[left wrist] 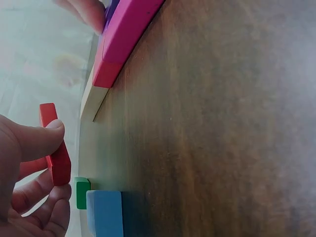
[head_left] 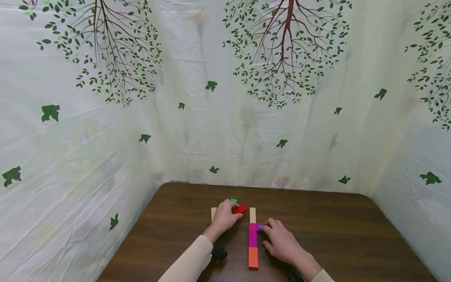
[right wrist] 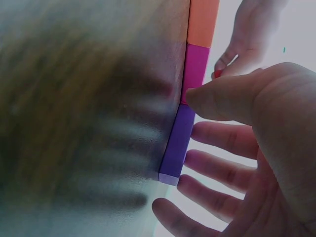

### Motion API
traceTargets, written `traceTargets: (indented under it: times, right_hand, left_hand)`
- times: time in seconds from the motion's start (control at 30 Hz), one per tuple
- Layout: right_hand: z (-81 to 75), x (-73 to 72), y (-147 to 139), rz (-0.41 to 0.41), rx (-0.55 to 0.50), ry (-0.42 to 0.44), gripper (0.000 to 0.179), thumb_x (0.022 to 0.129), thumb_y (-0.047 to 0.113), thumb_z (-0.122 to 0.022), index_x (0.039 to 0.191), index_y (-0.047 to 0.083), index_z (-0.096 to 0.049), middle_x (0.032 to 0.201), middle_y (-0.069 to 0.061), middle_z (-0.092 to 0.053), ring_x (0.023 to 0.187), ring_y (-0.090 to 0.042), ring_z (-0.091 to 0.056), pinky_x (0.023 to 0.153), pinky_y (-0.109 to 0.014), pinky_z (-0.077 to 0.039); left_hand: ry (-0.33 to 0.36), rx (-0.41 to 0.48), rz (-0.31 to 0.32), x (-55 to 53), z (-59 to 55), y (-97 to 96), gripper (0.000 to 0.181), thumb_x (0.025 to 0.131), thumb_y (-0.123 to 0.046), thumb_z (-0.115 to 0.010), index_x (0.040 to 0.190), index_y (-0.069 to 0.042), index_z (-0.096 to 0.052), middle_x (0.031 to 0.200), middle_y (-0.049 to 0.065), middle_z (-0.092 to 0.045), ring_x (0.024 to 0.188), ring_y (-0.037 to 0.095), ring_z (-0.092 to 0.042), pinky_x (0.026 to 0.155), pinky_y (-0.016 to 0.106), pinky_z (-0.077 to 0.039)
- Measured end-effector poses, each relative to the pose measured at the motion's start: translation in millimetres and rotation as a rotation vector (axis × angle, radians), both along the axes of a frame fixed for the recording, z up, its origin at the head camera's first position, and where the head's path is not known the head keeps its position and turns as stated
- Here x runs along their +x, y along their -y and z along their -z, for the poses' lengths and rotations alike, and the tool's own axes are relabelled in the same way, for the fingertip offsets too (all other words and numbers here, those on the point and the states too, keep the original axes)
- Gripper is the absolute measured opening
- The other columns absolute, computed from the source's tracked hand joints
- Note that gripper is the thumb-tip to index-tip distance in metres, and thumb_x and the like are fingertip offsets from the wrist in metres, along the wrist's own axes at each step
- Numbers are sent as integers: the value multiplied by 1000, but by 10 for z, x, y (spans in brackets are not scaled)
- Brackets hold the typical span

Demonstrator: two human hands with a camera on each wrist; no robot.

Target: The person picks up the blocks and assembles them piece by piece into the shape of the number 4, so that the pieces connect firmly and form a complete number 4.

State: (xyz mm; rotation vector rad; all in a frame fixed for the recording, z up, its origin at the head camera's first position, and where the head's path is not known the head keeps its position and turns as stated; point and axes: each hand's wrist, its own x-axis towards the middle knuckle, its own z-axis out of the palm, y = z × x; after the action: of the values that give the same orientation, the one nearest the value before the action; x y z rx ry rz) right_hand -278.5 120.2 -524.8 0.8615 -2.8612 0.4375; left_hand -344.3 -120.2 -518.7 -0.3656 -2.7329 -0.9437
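My left hand (head_left: 225,217) pinches a red block (left wrist: 59,163) between thumb and fingers, holding it tilted above the table. My right hand (head_left: 283,241) has its fingers extended at a purple block (right wrist: 177,143), touching it; its thumb comes near the magenta block (right wrist: 196,69). A row on the table runs from an orange block (head_left: 253,258) through the magenta one to a plain wooden block (head_left: 252,215). The purple block juts out to the right from that row. Close to the left hand are a green block (left wrist: 83,192) and a blue block (left wrist: 106,215).
Another plain wooden block (head_left: 213,212) is partly hidden behind the left hand. The dark brown table (head_left: 317,219) has rounded far corners. Pale cloth (head_left: 246,156) printed with trees and leaves hangs around it. A black wrist device (head_left: 219,253) sits at the left wrist.
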Motion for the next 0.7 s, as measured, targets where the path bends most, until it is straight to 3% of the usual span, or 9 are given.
traceTargets:
  times: [0.37,0.7]
  right_hand:
    - [-9,18,-9,-7,-10,-6,44,89,30,-77,128,11,-68,120,-4,-56,114,-28,-53,85,-46,-53]
    - [-5,14,-8,-4,-9,-8,43,89,30,-77,127,11,-68,119,-3,-56,114,-27,-53,85,-46,-53]
  left_hand:
    - [21,15,41,139,4,-9,28,84,-19,-83,110,-11,-75,104,3,-63,95,22,-57,82,43,-50]
    - [25,-61,71,214,58,14,26,84,-20,-83,109,-14,-76,98,-2,-60,90,16,-54,80,37,-48]
